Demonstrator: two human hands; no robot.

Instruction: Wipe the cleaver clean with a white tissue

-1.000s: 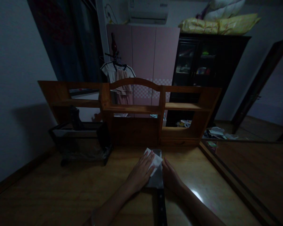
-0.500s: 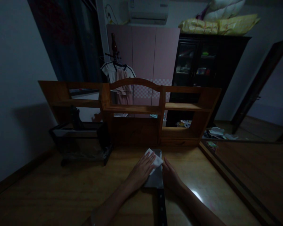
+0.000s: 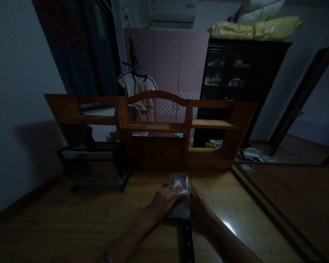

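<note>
A cleaver [image 3: 179,211] lies flat in front of me, its broad blade pointing away and its black handle [image 3: 188,241] toward me. My left hand [image 3: 167,197] rests across the blade from the left, fingers together and slightly bent over a folded white tissue [image 3: 178,183] pressed on the metal. Along the blade's right edge, my right hand [image 3: 199,204] holds it, thumb side up; its lower fingers are hidden.
A wooden shelf unit [image 3: 159,126] stands across the back of the wooden tabletop [image 3: 98,223]. At the left, a dark framed box [image 3: 94,166] sits close to the wall. A raised wooden edge [image 3: 265,204] runs along the right side.
My left hand and the tissue have slid a little down the blade toward me, baring its far end. The fingers are more bent now. My right hand and the cleaver stay in place.
</note>
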